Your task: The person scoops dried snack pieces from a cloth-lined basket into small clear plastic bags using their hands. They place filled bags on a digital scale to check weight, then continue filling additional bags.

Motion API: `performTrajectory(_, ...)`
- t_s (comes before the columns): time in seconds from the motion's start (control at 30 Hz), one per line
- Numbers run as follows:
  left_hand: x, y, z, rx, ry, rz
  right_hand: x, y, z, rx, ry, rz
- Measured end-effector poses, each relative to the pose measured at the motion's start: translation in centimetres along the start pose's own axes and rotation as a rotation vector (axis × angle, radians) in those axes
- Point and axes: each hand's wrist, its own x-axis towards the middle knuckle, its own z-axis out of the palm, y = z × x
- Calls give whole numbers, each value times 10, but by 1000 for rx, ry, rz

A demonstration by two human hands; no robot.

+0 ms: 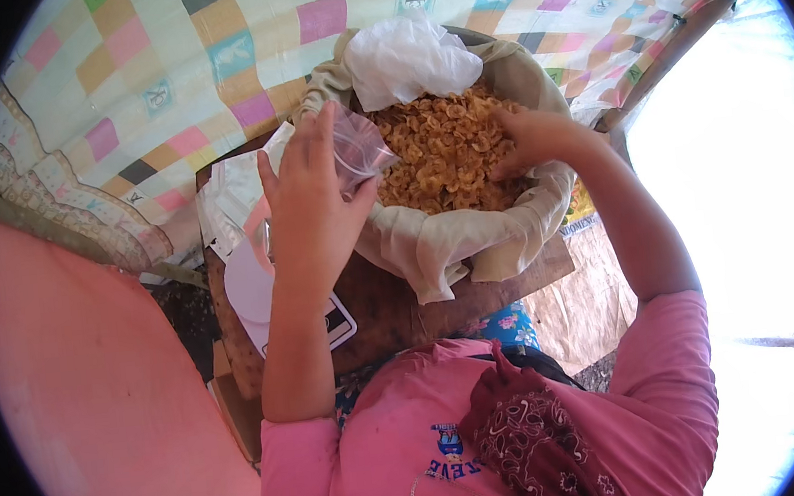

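Head cam, looking down. Person in pink shirt w/ dark red patterned scarf at the chest, both forearms reaching up into frame.

Left hand [309,194]: raised, back of hand to the camera, fingers closed around a small clear plastic bag [360,147]. Bag sits at the near-left rim of the sack, its mouth toward the chips; looks mostly empty, contents not clear.

Right hand [531,138]: down in the heap of chips [441,154], fingers curled & partly buried in them, so a loose grab on chips; exact grip can't be told since fingertips are hidden.

Chips: golden-yellow, thin, curled slices, filling a big sack lined w/ beige cloth [444,244], cloth folded out over the rim. Crumpled white plastic [409,58] lies on top at the far side of the heap, touching the chips.

Sack stands on a dark wooden board [383,306]. On the board, left of the sack & under the left forearm: small white scale [255,293] w/ round pink-white platform; display partly covered by the arm. Stack of clear bags [232,192] just beyond the scale, near the left hand.

Backdrop: pastel patchwork-print sheet [211,66]. Large pink surface [98,388] fills the lower left. Right side very bright, washed out.
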Motion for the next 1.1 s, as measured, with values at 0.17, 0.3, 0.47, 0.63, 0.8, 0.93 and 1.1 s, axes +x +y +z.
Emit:
performTrajectory(0.17,-1,-4,-6,-5,23,-2,24,-28,31,186,94,-79)
performTrajectory(0.3,0,-5,-11,11,44,-23,34,-47,17,319,216,-299)
performTrajectory(0.47,-5,-14,-17,35,68,-59,27,-37,-20,819,129,-311)
performTrajectory(0.63,-2,-20,-21,25,45,-88,29,-31,-25,611,270,-283)
performTrajectory(0.8,-5,-14,-24,13,58,-69,53,-49,-7,441,268,-413)
performTrajectory(0.93,-10,-13,-27,4,62,-64,65,-77,12,250,103,-426)
performTrajectory(1.1,-13,-18,-30,22,27,-84,51,-70,17,-77,231,-454)
